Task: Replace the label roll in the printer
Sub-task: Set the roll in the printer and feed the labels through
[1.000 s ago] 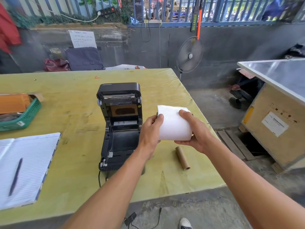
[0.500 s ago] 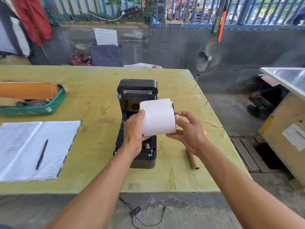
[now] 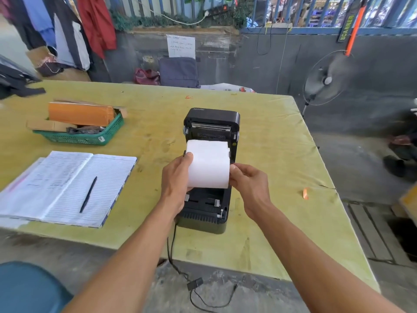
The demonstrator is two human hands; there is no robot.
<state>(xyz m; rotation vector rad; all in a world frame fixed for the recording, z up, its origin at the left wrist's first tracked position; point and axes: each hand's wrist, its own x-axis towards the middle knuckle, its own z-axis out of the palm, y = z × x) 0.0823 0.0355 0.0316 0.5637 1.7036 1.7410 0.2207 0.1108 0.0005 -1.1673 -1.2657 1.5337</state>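
Soft daylight comes through the railing [image 3: 282, 10] behind, shadows faint, corners bowed by the wide lens, edges slightly blurred.

The white label roll [image 3: 208, 164] covers the middle of the open printer [image 3: 211, 199], so whether it touches the bay below cannot be told. Handwriting on the notebook [image 3: 67, 186] and wall note [image 3: 181, 46] is too small to read. The tabletop [image 3: 270, 154] is cut off at left.

Fat white label roll [image 3: 208, 164] held sideways right over the black printer's [image 3: 211, 168] open bay, lid tipped back; can't tell if it's seated yet.
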